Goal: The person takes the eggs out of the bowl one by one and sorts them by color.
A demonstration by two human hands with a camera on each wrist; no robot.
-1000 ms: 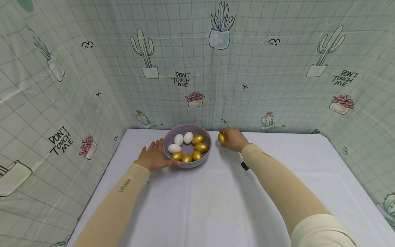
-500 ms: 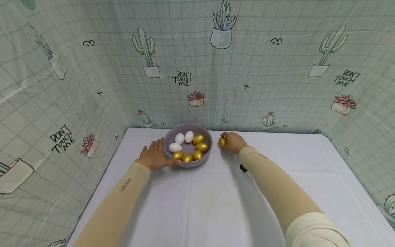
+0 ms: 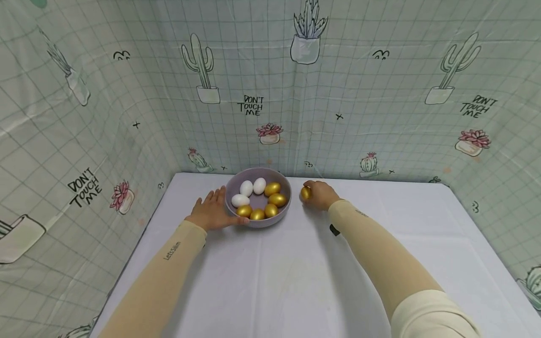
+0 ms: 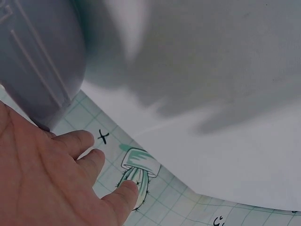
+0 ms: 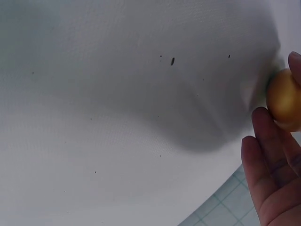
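A round mauve bowl (image 3: 256, 202) sits toward the back of the table. Three white eggs (image 3: 241, 201) lie along its left and back, and several golden eggs (image 3: 277, 200) line the right and front. My left hand (image 3: 211, 212) rests against the bowl's left side, fingers spread and thumb at the front rim. In the left wrist view that hand (image 4: 47, 179) lies beside the bowl's outer wall (image 4: 42, 52). Just right of the bowl, my right hand (image 3: 321, 195) pinches another golden egg (image 3: 305, 193), also seen at the edge of the right wrist view between thumb and fingers (image 5: 265, 127).
A white cloth covers the table (image 3: 270, 281). Behind and on both sides hangs a checked fabric (image 3: 329, 141) printed with cacti and lettering; its bottom meets the table's back edge close behind the bowl.
My right hand has lowered slightly toward the table with the golden egg and then stayed about there. The left hand and the bowl keep their places; the head view has shifted a little.
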